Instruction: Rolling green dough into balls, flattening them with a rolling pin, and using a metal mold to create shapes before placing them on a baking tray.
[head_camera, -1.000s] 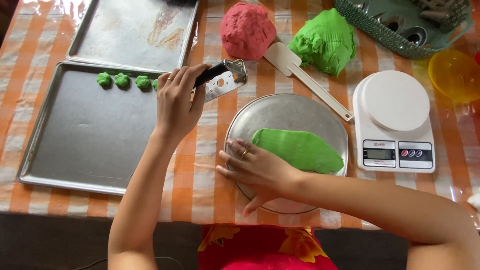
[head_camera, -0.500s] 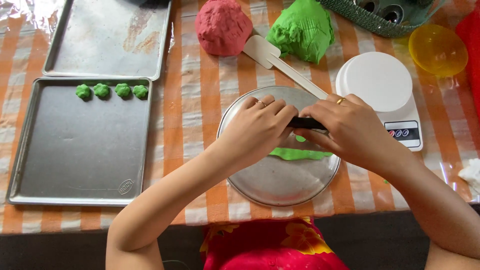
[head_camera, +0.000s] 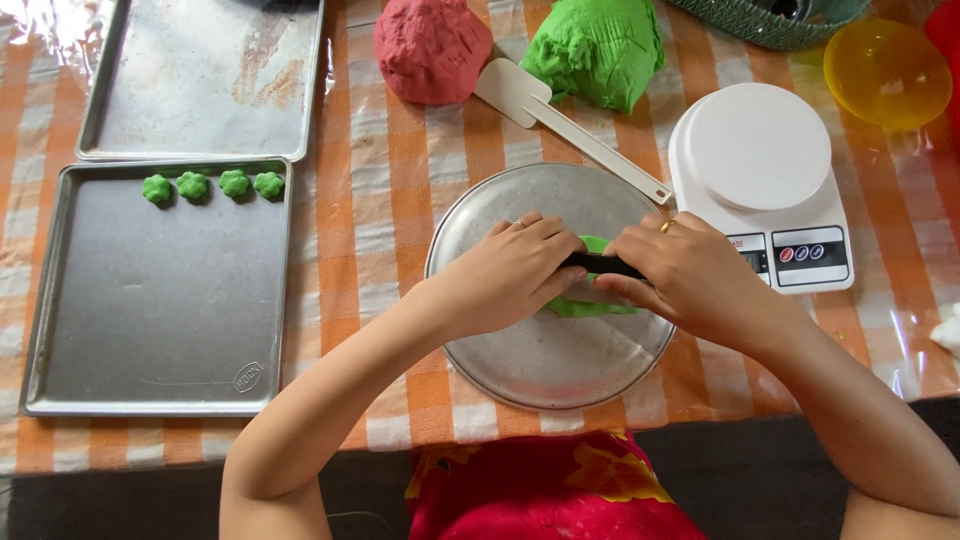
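Meanwhile, both hands, left hand (head_camera: 510, 275) and right hand (head_camera: 690, 280), are pinching a black tool (head_camera: 600, 265) over green dough (head_camera: 585, 305) at centre frame, four green pieces (head_camera: 212, 186) already sitting on the tray (head_camera: 150, 330) at left, most dough lumps left

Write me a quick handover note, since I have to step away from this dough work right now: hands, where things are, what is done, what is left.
Left hand and right hand both grip a black-handled tool, pressed onto the flat green dough in the round metal pan.
Done: four small green dough pieces sit in a row at the top of the near baking tray.
Left: most of that tray is bare; the second tray holds none. The green dough mound and red dough mound lie beyond the pan, beside the white spatula and scale.
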